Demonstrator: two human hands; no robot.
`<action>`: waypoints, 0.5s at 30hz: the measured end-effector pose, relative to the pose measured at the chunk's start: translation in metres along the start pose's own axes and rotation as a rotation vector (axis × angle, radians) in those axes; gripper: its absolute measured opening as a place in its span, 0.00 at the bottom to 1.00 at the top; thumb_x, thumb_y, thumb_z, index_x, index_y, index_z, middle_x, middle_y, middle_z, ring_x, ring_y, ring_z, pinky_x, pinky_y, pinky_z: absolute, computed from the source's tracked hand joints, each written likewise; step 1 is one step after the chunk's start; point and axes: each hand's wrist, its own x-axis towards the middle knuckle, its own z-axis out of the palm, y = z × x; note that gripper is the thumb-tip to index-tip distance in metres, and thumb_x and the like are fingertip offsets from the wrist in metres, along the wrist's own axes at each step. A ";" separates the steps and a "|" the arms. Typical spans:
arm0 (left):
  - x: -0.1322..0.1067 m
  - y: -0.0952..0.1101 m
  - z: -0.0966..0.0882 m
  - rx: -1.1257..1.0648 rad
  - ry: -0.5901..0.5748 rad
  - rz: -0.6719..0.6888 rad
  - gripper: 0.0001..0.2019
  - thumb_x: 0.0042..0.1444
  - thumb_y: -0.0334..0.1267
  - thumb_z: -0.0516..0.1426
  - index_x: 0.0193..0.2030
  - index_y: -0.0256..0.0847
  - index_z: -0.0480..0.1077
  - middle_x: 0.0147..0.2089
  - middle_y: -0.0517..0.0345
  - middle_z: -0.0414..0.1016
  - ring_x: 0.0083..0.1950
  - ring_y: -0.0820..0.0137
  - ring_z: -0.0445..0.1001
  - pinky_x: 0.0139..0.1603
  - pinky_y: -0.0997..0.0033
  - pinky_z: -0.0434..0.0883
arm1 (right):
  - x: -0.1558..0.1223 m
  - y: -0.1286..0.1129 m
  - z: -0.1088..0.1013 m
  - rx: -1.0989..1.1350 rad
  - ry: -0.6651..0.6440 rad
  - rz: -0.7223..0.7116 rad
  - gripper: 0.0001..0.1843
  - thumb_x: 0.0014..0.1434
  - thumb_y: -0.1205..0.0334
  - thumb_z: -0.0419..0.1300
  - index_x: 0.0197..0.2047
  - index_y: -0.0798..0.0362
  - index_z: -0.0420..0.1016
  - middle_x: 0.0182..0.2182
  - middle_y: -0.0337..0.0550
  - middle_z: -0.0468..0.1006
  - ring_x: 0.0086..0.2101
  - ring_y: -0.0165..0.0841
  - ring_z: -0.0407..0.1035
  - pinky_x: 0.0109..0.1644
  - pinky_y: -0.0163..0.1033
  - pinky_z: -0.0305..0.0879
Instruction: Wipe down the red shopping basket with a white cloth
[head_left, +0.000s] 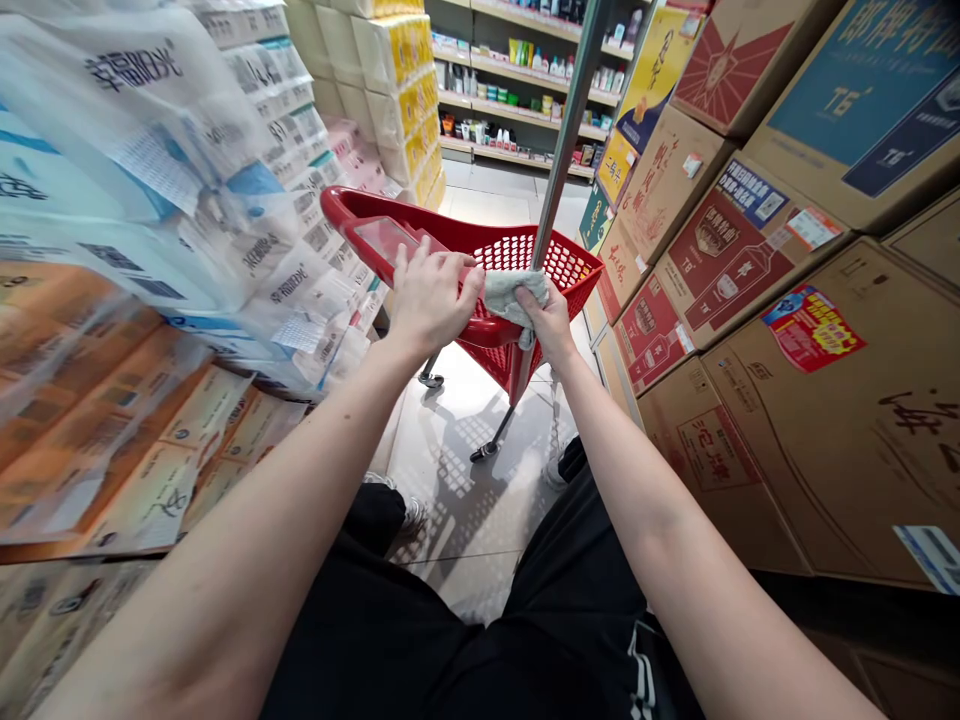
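Note:
A red plastic shopping cart [570, 262] on wheels stands in the aisle right in front of me. My left hand [431, 295] rests on its near rim, fingers curled over the red edge. Beside it, my right hand [546, 318] is closed on a grey cloth [512, 292] pressed against the rim. A grey metal pole [566, 130] rises from the cart just behind the cloth.
Stacked packs of paper tissue [150, 200] wall the left side. Brown cardboard boxes [787, 330] are piled on the right. Store shelves [525, 90] with small goods stand at the far end of the tiled floor [480, 470]. My legs in dark trousers are below.

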 end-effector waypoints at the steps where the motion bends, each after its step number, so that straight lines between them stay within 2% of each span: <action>1: 0.003 -0.004 -0.001 0.007 -0.021 -0.005 0.24 0.64 0.51 0.38 0.53 0.45 0.69 0.60 0.52 0.70 0.70 0.53 0.52 0.70 0.44 0.42 | 0.002 0.002 -0.001 0.000 -0.002 0.007 0.24 0.52 0.37 0.62 0.42 0.48 0.70 0.36 0.35 0.77 0.37 0.29 0.71 0.44 0.38 0.72; 7: 0.018 -0.024 -0.005 0.086 -0.026 -0.051 0.28 0.64 0.54 0.37 0.56 0.46 0.70 0.64 0.51 0.65 0.69 0.54 0.54 0.69 0.48 0.47 | 0.010 0.007 -0.005 0.008 0.045 0.014 0.29 0.53 0.29 0.55 0.31 0.49 0.68 0.25 0.34 0.68 0.26 0.26 0.64 0.30 0.33 0.64; 11: 0.023 -0.027 -0.008 0.157 -0.104 -0.030 0.31 0.63 0.57 0.36 0.51 0.45 0.75 0.62 0.50 0.66 0.67 0.50 0.55 0.67 0.47 0.49 | 0.009 0.003 -0.003 -0.019 0.073 0.009 0.31 0.52 0.26 0.52 0.28 0.49 0.65 0.23 0.33 0.64 0.24 0.24 0.60 0.28 0.32 0.59; 15: 0.031 -0.034 -0.011 0.185 -0.194 -0.030 0.32 0.62 0.60 0.37 0.51 0.48 0.76 0.60 0.52 0.67 0.66 0.45 0.54 0.65 0.42 0.48 | 0.008 -0.001 -0.004 -0.069 0.066 0.015 0.32 0.51 0.25 0.52 0.26 0.49 0.64 0.23 0.33 0.63 0.24 0.24 0.59 0.28 0.32 0.58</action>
